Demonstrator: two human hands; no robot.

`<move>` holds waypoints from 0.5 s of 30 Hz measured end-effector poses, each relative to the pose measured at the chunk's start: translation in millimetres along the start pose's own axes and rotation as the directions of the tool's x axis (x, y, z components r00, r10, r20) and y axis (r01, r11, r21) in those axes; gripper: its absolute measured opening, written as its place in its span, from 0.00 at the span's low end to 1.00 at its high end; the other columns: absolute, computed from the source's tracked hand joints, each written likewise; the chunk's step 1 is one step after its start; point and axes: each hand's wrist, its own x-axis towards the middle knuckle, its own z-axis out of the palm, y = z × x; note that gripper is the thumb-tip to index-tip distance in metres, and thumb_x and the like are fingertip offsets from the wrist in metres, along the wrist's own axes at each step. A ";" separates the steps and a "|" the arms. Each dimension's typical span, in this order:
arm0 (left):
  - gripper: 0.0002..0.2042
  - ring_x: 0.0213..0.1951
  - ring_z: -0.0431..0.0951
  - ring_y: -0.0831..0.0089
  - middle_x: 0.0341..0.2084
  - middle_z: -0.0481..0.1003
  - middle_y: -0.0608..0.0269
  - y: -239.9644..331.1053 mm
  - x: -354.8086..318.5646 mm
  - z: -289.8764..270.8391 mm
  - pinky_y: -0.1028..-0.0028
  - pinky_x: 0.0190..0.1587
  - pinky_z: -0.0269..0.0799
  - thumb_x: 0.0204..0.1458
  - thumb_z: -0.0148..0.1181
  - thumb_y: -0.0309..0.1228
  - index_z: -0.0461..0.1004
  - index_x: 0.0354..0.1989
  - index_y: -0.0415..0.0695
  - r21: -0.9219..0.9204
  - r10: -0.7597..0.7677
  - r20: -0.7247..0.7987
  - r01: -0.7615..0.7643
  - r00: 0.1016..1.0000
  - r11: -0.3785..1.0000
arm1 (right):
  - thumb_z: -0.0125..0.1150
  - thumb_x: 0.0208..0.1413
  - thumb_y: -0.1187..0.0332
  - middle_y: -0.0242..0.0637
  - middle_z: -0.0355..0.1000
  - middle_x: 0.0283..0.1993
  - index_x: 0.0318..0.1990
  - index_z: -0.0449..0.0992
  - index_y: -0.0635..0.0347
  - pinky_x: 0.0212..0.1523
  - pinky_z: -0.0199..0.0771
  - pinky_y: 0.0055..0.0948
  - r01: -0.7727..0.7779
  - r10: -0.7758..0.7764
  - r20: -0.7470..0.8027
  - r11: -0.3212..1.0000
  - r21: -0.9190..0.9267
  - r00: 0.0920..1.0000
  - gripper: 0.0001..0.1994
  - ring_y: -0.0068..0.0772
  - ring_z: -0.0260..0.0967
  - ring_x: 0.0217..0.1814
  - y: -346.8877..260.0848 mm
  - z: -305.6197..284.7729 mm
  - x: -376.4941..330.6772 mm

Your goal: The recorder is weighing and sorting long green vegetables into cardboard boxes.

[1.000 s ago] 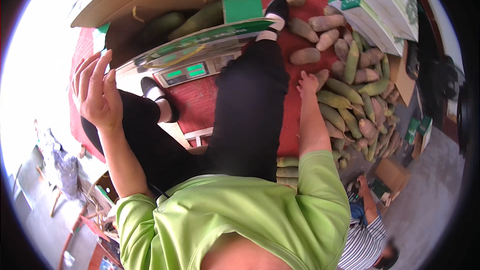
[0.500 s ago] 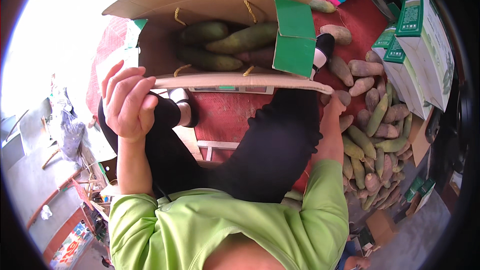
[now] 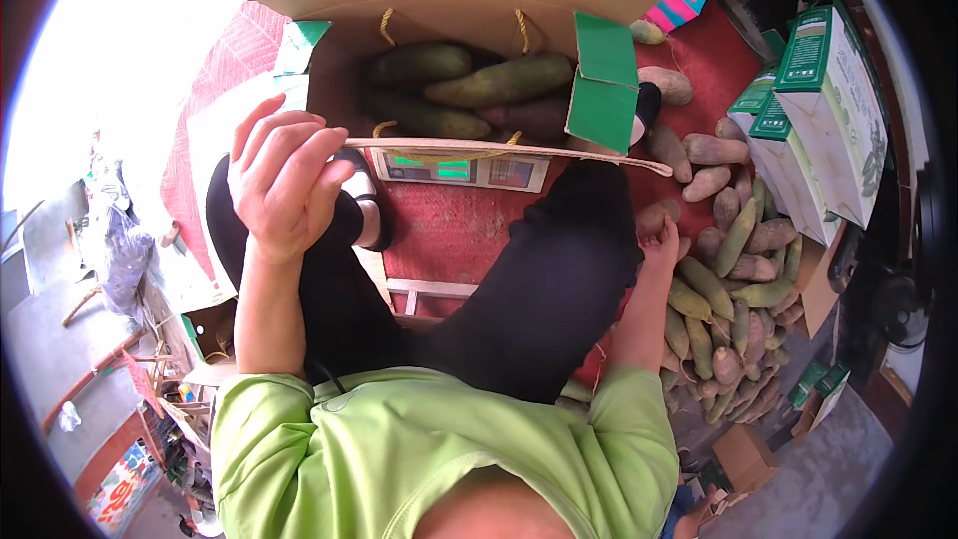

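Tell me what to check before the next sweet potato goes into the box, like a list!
1. Cardboard box open on top: ok, flaps up.
2. Room inside the box: ok, a few sweet potatoes in the box with space around them.
3. Box sits on the scale: ok.
4. Left hand steadies the near flap: cannot tell, fingers close by it.
5. Right hand has one from the pile: ok, it grips one at the pile's edge.
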 end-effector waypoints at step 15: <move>0.08 0.30 0.75 0.66 0.23 0.74 0.66 -17.5 -6.5 -3.9 0.66 0.42 0.71 0.45 0.67 0.34 0.77 0.27 0.44 -0.047 -0.018 -0.072 0.015 0.997 0.999 | 0.59 0.50 0.63 0.45 0.67 0.57 0.59 0.63 0.68 0.59 0.65 0.39 0.749 -0.447 0.785 0.661 -0.034 0.430 0.29 0.38 0.65 0.60 -122.5 120.7 -290.4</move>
